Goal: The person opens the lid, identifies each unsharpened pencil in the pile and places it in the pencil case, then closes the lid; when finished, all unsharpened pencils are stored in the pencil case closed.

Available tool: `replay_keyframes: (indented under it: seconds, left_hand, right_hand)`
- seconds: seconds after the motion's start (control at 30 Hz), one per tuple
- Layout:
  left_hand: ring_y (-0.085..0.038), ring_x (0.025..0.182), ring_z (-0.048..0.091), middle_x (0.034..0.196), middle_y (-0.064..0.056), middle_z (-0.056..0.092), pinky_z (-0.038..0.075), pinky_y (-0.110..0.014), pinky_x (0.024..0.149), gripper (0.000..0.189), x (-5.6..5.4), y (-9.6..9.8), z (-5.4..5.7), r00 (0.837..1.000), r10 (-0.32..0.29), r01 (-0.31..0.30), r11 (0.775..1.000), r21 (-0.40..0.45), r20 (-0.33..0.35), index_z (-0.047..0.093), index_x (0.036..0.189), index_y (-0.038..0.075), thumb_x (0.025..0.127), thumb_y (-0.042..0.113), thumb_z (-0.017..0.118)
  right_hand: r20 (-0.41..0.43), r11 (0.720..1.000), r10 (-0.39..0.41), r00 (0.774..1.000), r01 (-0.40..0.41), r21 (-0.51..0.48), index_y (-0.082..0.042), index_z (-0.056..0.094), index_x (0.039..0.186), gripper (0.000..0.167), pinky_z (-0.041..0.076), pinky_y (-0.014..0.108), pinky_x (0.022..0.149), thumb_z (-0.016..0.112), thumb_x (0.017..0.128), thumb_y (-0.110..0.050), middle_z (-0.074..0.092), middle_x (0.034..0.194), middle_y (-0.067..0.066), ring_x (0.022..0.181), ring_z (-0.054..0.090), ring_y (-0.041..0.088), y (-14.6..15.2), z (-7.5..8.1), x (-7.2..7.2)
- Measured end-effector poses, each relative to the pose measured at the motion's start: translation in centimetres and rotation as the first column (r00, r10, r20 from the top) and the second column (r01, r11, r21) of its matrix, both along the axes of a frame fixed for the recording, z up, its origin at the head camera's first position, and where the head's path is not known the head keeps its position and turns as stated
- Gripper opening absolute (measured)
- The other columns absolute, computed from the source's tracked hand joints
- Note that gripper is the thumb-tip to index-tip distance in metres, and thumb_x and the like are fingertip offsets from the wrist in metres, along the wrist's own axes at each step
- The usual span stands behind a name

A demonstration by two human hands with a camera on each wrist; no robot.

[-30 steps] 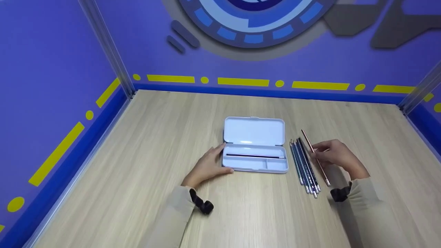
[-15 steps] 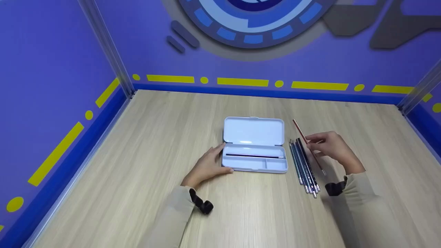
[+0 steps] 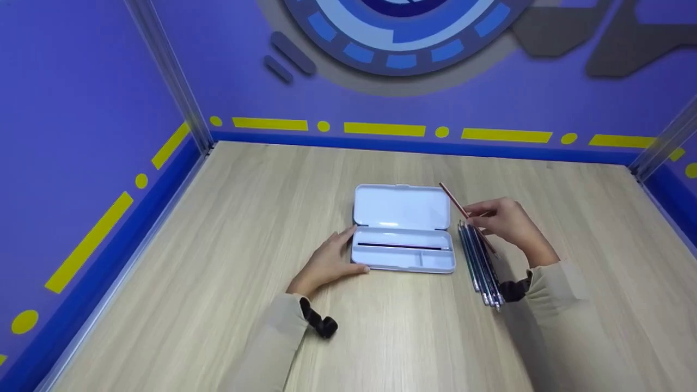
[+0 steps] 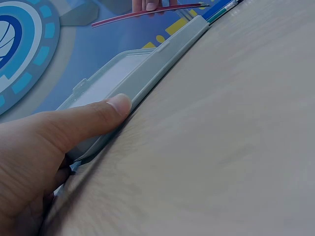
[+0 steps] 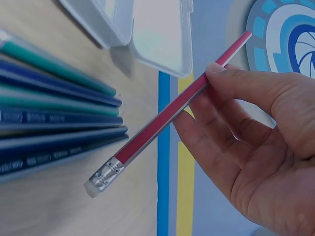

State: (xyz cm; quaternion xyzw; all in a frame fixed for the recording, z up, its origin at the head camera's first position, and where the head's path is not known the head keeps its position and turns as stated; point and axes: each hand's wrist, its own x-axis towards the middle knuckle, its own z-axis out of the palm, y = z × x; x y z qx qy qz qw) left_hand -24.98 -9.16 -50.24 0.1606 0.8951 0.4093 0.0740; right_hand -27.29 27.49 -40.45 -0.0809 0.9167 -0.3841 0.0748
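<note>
My left hand [image 3: 326, 264] grips the left end of a white pencil case [image 3: 387, 260], thumb at the front edge and fingers at the left side. The case lies with its lid [image 3: 400, 207] swung back. One dark pencil [image 3: 400, 246] rests lengthwise in its rear compartment. Between thumb and fingertips, my right hand [image 3: 506, 220] pinches a red pencil [image 5: 165, 113] with a white eraser. It slants above the loose pencils, its far tip overlapping the lid's right edge in the head view. Several blue, green and black pencils [image 3: 478, 264] lie side by side right of the case.
The front of the case has a long compartment and a small square one [image 3: 434, 259]. A wooden table [image 3: 261, 218] carries everything. Blue printed walls [image 3: 381, 103] stand at its back and sides. Each wrist wears a black strap [image 3: 321, 325].
My right hand has lifted the red pencil and carried it left and away from me, from beside the loose pencils to above them. My left hand stays on the case.
</note>
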Motion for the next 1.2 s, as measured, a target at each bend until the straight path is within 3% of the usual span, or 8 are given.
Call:
replay_keyframes:
  seconds: [0.2,0.4,0.83,1.2]
  left_hand:
    - [-0.038,0.144,0.024,0.156,-0.006,0.033,0.024,-0.051,0.118,0.099,-0.1,0.0,0.0,1.000,-0.008,0.007,1.000,-0.002,-0.020,0.031,0.152,0.019,0.072,0.046,0.082]
    - [-0.036,0.145,0.023,0.155,-0.007,0.034,0.021,-0.047,0.120,0.098,-0.2,-0.1,-0.1,0.999,-0.019,0.019,1.000,-0.004,-0.039,0.031,0.152,0.017,0.072,0.045,0.082]
    - [-0.040,0.145,0.020,0.156,-0.006,0.032,0.021,-0.050,0.119,0.100,-0.2,0.0,-0.1,1.000,-0.008,0.008,1.000,-0.010,-0.011,0.030,0.152,0.019,0.072,0.047,0.081]
    - [-0.039,0.145,0.020,0.156,-0.006,0.033,0.022,-0.051,0.118,0.099,-0.2,0.0,0.0,1.000,-0.005,0.005,1.000,-0.005,-0.007,0.031,0.152,0.020,0.071,0.046,0.082]
  right_hand:
    - [-0.043,1.000,0.013,0.999,-0.012,0.020,-0.001,0.068,0.118,0.029,0.059,0.025,0.069,0.064,0.089,-0.004,0.070,0.103,0.021,0.085,0.067,0.027,-1.1,0.0,-0.4]
    - [-0.089,0.999,0.047,0.995,-0.046,0.015,-0.001,0.069,0.116,0.027,0.056,0.019,0.067,0.064,0.089,-0.003,0.070,0.109,0.020,0.082,0.066,0.023,-2.3,-0.1,-0.7]
    - [-0.193,0.994,0.112,0.975,-0.113,0.005,-0.002,0.072,0.112,0.025,0.060,0.040,0.077,0.063,0.088,0.002,0.072,0.103,0.016,0.093,0.068,0.028,-5.4,0.1,-1.0]
    - [-0.231,0.985,0.170,0.958,-0.174,0.004,-0.007,0.074,0.109,0.024,0.060,0.040,0.076,0.066,0.087,0.000,0.073,0.102,0.011,0.092,0.066,0.025,-7.2,-0.2,-1.1]
